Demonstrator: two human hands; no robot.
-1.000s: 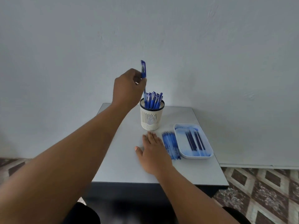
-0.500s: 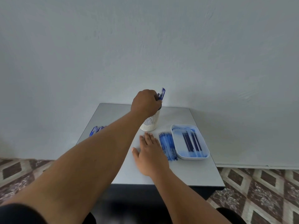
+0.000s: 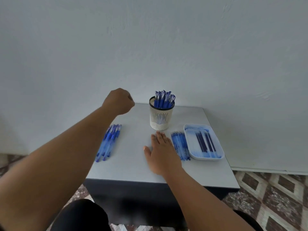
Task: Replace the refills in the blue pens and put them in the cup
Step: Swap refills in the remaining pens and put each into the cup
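— What is hidden at the left hand [image 3: 119,101]?
— Its fingers curl away from the camera.
— And the cup [image 3: 161,116]?
— It hides the lower halves of its pens [image 3: 164,99].

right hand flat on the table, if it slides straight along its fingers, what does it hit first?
Likely the cup: the right hand has its fingertips just short of the base, though the exact gap is unclear.

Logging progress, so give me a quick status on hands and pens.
Left hand curled, empty, left of the cup. Right hand flat on the table. Loose pens wait at left. Nothing in the way.
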